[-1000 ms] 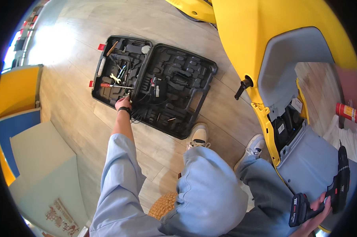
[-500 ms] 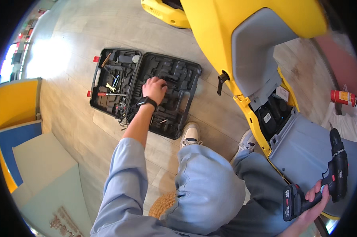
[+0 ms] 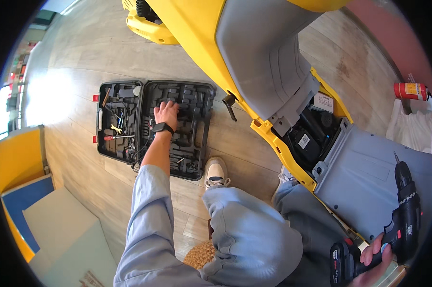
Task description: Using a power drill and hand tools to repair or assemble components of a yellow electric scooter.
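While the right hand [image 3: 375, 264] holds a black cordless drill [image 3: 405, 234] of hard plastic at four o'clock in the head view, the left hand [image 3: 166, 115] is between nine and ten o'clock, over the right half of an open black plastic case [image 3: 204, 129]. The right fingers are wrapped around the drill's handle, and its bit points toward twelve o'clock. The left fingers are bent, rather close together, with their tips toward the case; whether they hold something, I cannot tell.

The drill should be stiff and quite heavy, I judge, with weight at both ends — the battery below and the motor above — so the handle between them is the best place to grasp. The case is probably rigid but lighter at its thin walls, and it would be safer to take it by its rim.

In the case's left half lie a yellow open-ended wrench [image 3: 116, 128] of metal, a screwdriver with a red handle [image 3: 109, 137] and other small tools; the right half has moulded recesses. At three o'clock, an open compartment with a yellow plastic rim [image 3: 284, 154] contains black parts and a small white labelled box [image 3: 323, 102].
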`<action>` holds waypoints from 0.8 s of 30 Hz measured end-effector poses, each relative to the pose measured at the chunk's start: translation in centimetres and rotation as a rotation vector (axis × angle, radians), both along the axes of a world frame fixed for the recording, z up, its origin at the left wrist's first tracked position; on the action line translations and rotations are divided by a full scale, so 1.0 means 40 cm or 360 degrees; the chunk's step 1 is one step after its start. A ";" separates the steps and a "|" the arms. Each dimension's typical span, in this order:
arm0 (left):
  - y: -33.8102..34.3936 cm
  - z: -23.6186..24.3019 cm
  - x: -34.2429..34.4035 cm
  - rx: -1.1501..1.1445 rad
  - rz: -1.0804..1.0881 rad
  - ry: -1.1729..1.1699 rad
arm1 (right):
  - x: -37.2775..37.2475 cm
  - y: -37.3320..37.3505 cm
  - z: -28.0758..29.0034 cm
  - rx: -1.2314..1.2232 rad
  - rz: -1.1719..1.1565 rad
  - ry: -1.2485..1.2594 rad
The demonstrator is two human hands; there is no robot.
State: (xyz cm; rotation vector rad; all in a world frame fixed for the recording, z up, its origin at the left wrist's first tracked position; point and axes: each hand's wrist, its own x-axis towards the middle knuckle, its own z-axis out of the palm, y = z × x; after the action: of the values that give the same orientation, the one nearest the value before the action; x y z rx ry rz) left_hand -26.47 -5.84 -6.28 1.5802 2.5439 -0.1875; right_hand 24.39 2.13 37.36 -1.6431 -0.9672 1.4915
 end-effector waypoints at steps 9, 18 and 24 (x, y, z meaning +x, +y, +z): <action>-0.002 -0.007 -0.029 -0.0051 0.0363 -0.0149 | 0.046 -0.003 -0.003 -0.0053 0.0003 0.0208; -0.034 0.095 -0.020 0.0226 0.0350 -0.0258 | -0.059 0.003 -0.020 0.0130 -0.0374 -0.0006; 0.136 0.623 0.474 0.0488 -0.0189 -0.1733 | -0.019 -0.001 -0.016 0.0348 -0.0222 0.0039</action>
State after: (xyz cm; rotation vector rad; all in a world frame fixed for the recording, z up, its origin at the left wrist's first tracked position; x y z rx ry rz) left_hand -7.51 -0.41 18.64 1.3376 1.6472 0.8467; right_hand 23.64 2.08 36.72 -1.4995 -0.9464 1.2633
